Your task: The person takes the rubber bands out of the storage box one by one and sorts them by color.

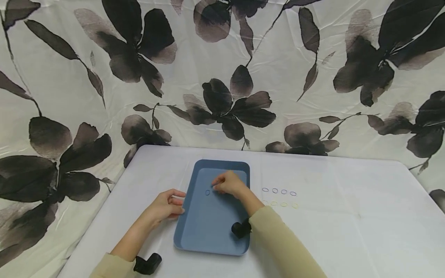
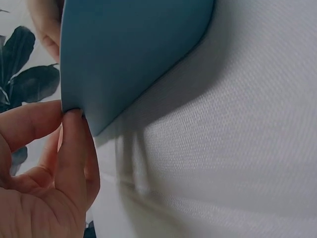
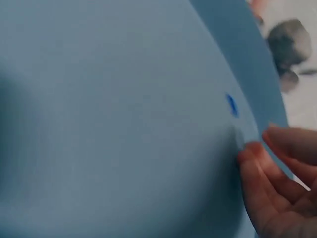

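Note:
A blue tray (image 1: 212, 231) lies lengthwise on the white table. My left hand (image 1: 167, 206) holds its left rim, the thumb and a finger pinching the edge in the left wrist view. My right hand (image 1: 229, 183) reaches over the upper part of the tray, fingertips low over its floor. A trace of blue shows between its thumb and forefinger, apparently a thin ring, mostly hidden by the fingers. Just left of those fingertips, a thin blue ring (image 1: 207, 192) rests on the tray floor; it appears as a blurred blue mark (image 3: 232, 105) in the right wrist view.
Right of the tray, a row of thin blue rings (image 1: 275, 190) lies on the white table (image 1: 347, 231). Nearer to me runs a row of thin yellow rings (image 1: 284, 204), partly beside my right forearm. Behind the table hangs a floral cloth (image 1: 299, 96).

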Motion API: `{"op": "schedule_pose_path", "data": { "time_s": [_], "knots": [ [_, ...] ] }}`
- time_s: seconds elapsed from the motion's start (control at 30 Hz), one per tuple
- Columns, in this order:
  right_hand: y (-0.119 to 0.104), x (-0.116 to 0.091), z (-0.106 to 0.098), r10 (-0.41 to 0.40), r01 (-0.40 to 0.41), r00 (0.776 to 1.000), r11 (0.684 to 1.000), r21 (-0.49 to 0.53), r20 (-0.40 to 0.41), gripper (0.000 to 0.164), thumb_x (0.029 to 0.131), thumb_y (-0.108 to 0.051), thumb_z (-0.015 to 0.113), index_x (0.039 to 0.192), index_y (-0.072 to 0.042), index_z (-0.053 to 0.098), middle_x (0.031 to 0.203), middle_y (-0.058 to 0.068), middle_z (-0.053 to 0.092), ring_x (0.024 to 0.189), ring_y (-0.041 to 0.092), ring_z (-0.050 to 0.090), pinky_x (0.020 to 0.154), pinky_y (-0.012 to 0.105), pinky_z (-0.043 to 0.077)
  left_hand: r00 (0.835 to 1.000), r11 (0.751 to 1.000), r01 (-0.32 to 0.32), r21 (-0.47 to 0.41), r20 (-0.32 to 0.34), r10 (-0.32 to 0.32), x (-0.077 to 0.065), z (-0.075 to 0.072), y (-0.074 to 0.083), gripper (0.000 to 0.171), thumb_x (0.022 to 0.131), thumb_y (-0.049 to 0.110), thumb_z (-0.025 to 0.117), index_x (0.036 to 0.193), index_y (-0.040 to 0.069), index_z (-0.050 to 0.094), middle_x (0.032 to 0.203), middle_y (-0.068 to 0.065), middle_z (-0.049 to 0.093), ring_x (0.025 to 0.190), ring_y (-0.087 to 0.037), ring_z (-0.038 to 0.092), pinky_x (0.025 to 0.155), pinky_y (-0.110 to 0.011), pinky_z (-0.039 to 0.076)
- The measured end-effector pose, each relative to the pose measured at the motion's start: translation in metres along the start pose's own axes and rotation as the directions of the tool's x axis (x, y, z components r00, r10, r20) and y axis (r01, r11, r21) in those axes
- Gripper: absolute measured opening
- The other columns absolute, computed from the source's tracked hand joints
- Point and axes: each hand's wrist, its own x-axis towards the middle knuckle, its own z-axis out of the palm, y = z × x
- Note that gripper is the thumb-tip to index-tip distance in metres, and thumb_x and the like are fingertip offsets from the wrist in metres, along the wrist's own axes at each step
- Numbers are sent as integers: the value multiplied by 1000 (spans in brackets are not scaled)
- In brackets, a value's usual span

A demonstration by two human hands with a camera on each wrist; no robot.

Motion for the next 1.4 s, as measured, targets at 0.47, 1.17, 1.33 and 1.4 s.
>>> {"op": "schedule_pose_path", "data": {
  "time_s": [0.47, 1.17, 1.33, 1.4],
  "knots": [
    [1, 1, 27, -288, 257, 957, 892, -371, -30, 14, 78, 1, 70, 92, -3, 74, 59, 4, 57, 53, 8, 37, 51, 19, 30, 1000, 999, -18, -29, 15, 19, 1, 0, 0, 50, 73, -11, 64, 120, -9, 48, 86, -10, 55, 69, -12, 56, 59, -26, 49],
    [-9, -9, -14, -31, 21, 998, 985, 173, 58, 11, 81, -4, 70, 88, 4, 71, 69, 12, 66, 57, 14, 60, 59, 33, 53, 1000, 1000, -5, -28, 20, 6, -1, 0, 5, 52, 73, -11, 65, 122, -10, 46, 85, -8, 55, 69, -12, 55, 58, -27, 49],
    [-12, -19, -37, -13, -1, 998, 969, 245, 54, 15, 81, -5, 70, 92, 5, 70, 78, 14, 69, 65, 18, 65, 67, 37, 55, 1000, 1000, 3, -25, 19, -3, -2, -1, 4, 52, 73, -11, 65, 121, -10, 47, 83, -6, 53, 69, -12, 54, 58, -27, 49],
    [-10, -23, -46, 1, -12, 999, 964, 267, 40, 17, 80, -6, 71, 92, 5, 70, 79, 13, 69, 69, 21, 66, 71, 40, 54, 1000, 1000, 6, -20, 18, -6, -3, -1, 3, 51, 73, -11, 65, 121, -10, 47, 83, -5, 52, 69, -12, 54, 59, -27, 49]
  ]
}}
